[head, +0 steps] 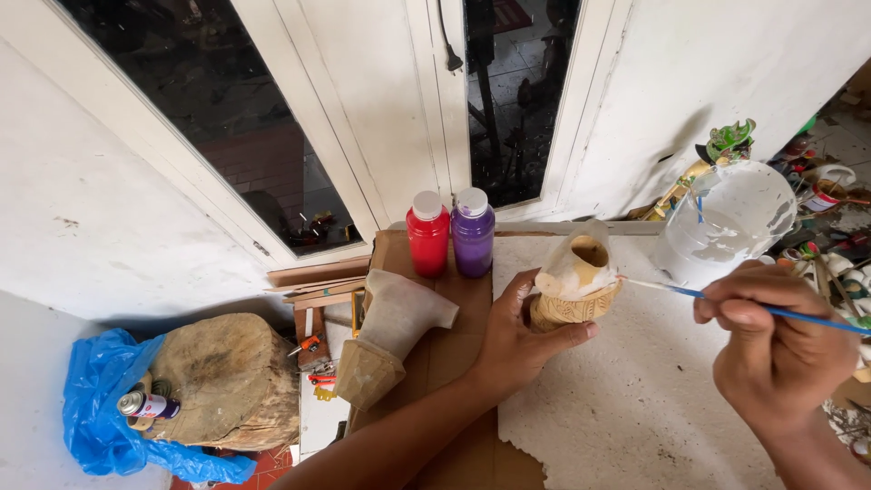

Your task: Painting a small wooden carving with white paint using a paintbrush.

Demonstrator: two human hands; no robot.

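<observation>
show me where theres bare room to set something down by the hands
Free: the white board between the left hand and right hand, and the cardboard below the two bottles. Crowded: the right edge past the plastic tub, littered with clutter.

Two bare hands and forearms are seen, entering from 6 o'clock. No sleeve, glove, watch or ring is worn on either. Left hand (515, 340): forearm is exposed along its whole visible length, from 7 o'clock toward centre; short unpainted nails are shown on thumb and index. Right hand (771, 349), at 4 o'clock: knuckles and back of hand are shown, wrist is cut off by the frame edge (nails mostly hidden). No markings are visible.
</observation>
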